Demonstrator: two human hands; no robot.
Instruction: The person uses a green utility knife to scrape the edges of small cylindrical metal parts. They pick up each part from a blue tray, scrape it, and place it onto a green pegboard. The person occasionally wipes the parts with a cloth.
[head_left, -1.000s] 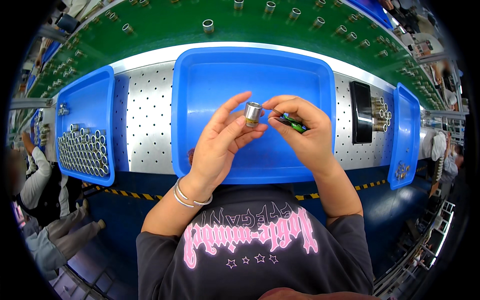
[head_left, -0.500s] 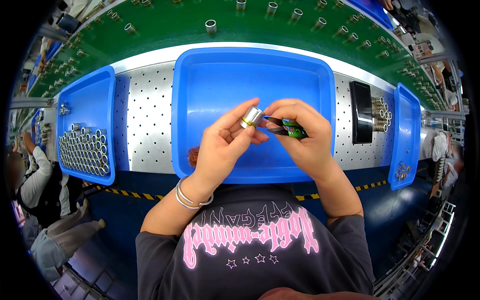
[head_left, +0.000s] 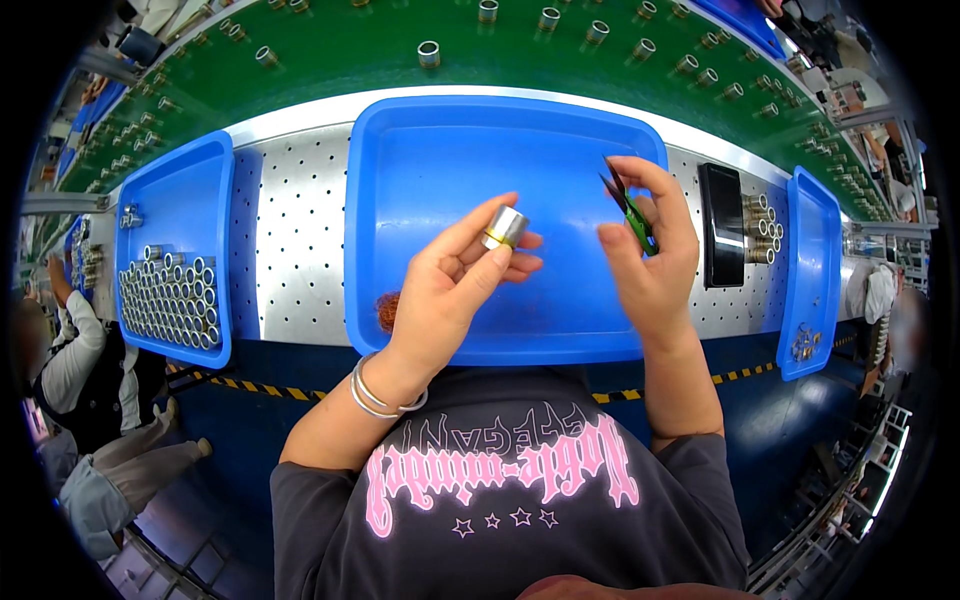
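Above one blue tray (head_left: 440, 150), left hand (head_left: 447, 278) gripping one cylinder (head_left: 507, 226), right hand (head_left: 658, 270) gripping one green tool (head_left: 636, 219)

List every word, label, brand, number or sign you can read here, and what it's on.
Dark shirt: large pink lettering, upside down, with outlined lettering above and four stars below; wording not transcribed.
Striped floor tape: yellow-black, no words visible.
Green-handled cutters in right hand: nothing legible.
Metal cylinder in left hand: nothing legible.
Flat black device: nothing legible.
Background: too small or blurred.
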